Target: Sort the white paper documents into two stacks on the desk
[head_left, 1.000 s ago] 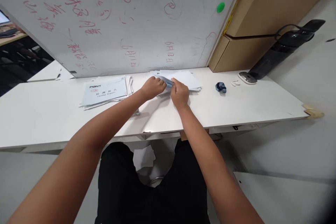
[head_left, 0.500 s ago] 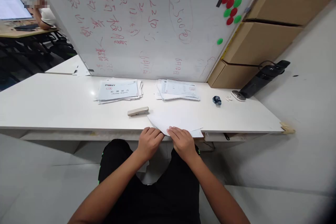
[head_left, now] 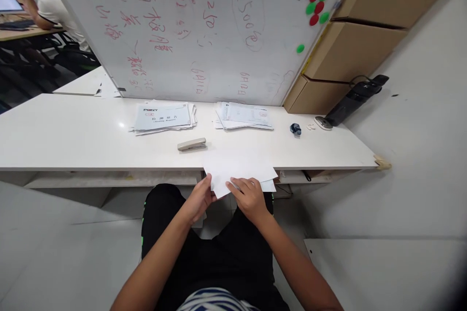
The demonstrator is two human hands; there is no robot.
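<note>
White sheets of paper (head_left: 239,167) extend over the front edge of the desk, at least two of them, fanned apart at the right corner. My left hand (head_left: 200,198) grips their left near corner, thumb along the edge and fingers partly hidden underneath. On the near edge, my right hand (head_left: 250,200) holds the sheets with its fingers bent over the top; its thumb is hidden. Just beyond the paper's left corner lies a beige stapler (head_left: 192,145), touched by neither hand.
Printed reports lie in a left stack (head_left: 162,117) and a right stack (head_left: 244,116) before a whiteboard (head_left: 175,24). To the right are a small dark blue object (head_left: 295,129), a mouse (head_left: 323,123), a black bottle (head_left: 355,102) and cardboard boxes (head_left: 365,48). A person (head_left: 58,9) sits far left.
My left hand has turned and slid to the paper's left corner, thumb now showing. The paper lies flatter and reaches further over the desk edge. The view has shifted slightly.
</note>
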